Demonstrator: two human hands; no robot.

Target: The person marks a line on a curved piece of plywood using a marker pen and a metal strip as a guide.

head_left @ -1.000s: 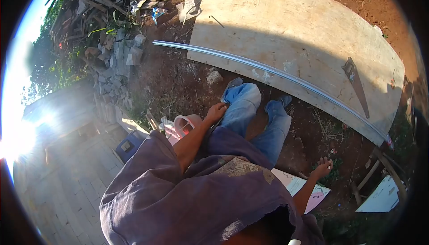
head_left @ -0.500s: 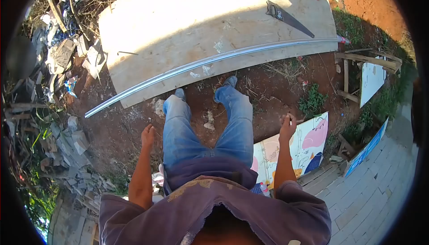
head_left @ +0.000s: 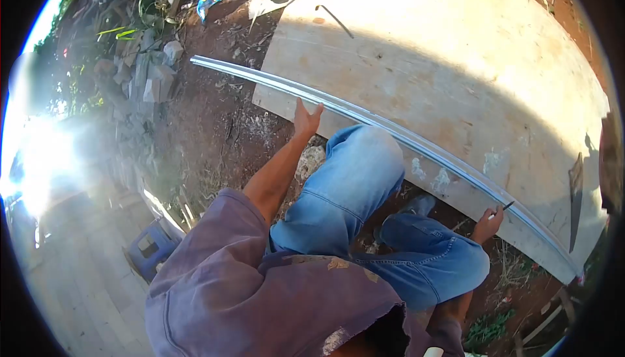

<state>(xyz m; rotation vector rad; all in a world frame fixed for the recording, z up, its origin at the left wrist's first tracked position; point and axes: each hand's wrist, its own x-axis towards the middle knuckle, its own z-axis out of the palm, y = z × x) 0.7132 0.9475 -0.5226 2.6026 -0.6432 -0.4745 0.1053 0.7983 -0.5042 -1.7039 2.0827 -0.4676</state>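
A long silvery metal rail [head_left: 416, 141] lies across a pale plywood sheet [head_left: 416, 77], its left end sticking out past the sheet. My left hand [head_left: 307, 120] is at the rail's near edge, thumb and forefinger spread apart and their tips right at the metal. Farther along on the right, my right hand [head_left: 486, 226] is closed around a slim pen [head_left: 508, 206], whose dark tip points at the rail. My bent knees in blue jeans [head_left: 358, 168] are between the two hands, close to the sheet's near edge.
A handsaw [head_left: 575, 194] lies on the sheet at the far right. A thin bent metal rod [head_left: 335, 21] rests near its left edge. Broken stone blocks [head_left: 156, 77] and litter are heaped at the upper left. A blue plastic stool [head_left: 151, 247] stands behind on the left.
I have gone from standing to a crouch beside the sheet. Both hands have moved forward to the rail, the right one bringing the pen to it. The view has turned left.
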